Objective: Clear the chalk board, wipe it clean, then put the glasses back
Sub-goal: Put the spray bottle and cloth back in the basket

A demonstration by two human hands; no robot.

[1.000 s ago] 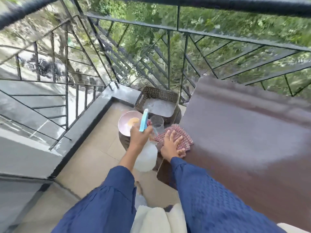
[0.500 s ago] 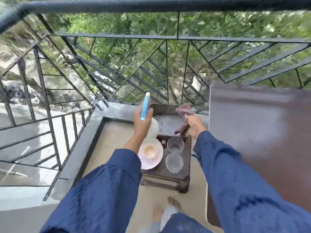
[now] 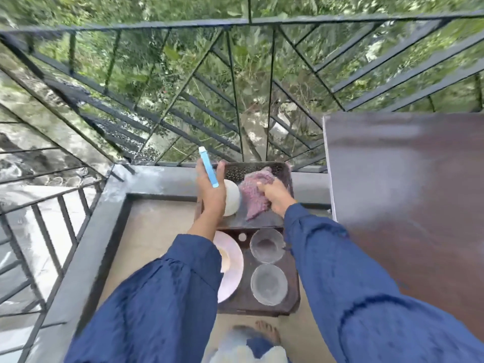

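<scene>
At frame centre, a perforated basket (image 3: 284, 174) holds the checked cloth (image 3: 252, 197) gripped by the right hand (image 3: 275, 196); the left hand (image 3: 210, 191) grasps a spray bottle (image 3: 231, 197); two empty glasses (image 3: 267, 248) sit below.

Both arms reach forward toward twelve o'clock in blue sleeves. The left hand (image 3: 210, 191) is upright, thumb at one o'clock, fingers closed. The right hand (image 3: 275, 196) sits just beside it at three o'clock, knuckles up, fingers clenched.
</scene>
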